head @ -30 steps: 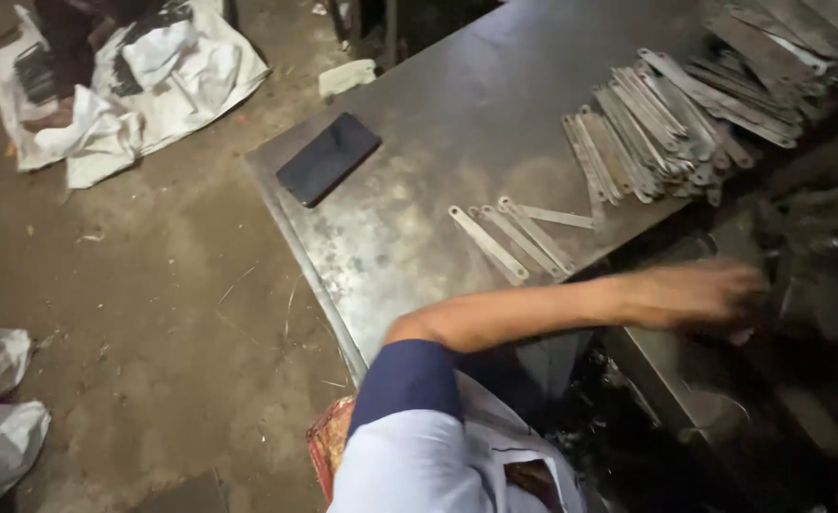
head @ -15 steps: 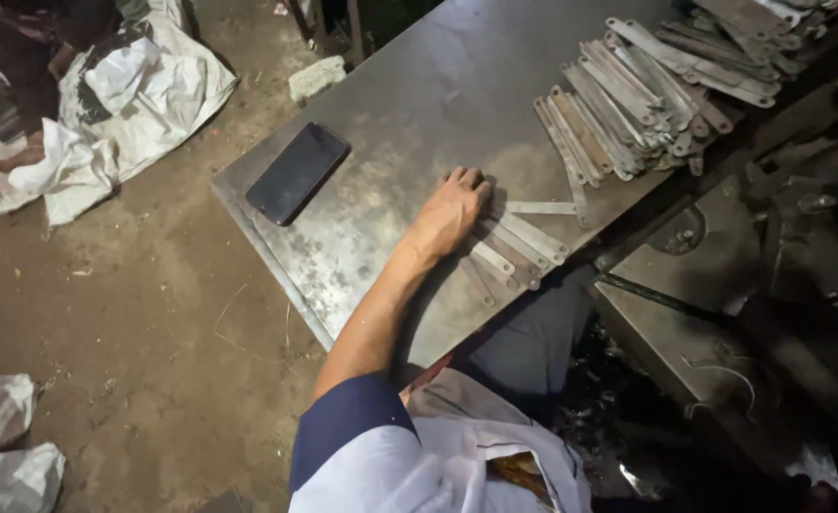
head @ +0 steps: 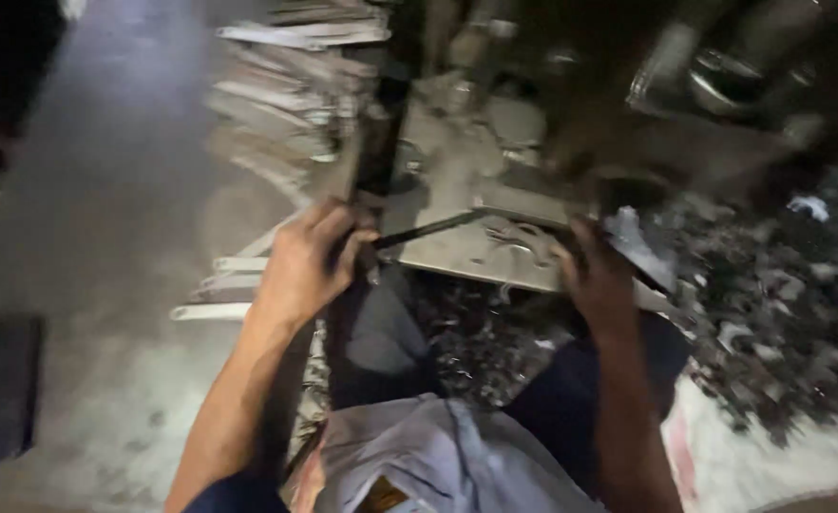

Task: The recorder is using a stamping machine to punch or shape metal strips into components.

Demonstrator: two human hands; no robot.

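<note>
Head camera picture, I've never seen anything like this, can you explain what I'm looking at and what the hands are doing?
The camera sits on a person's head and looks down at their own two bare hands at a workbench. The left hand grips a thin dark metal rod that reaches onto a flat grey metal machine plate. The right hand rests at that plate's near edge; whether it holds anything is too blurred to tell. On the grey sheet-metal table lie long flat pale metal strips, with more stacked behind, and a dark flat rectangular object. Dark metal scraps lie at the right.
</note>
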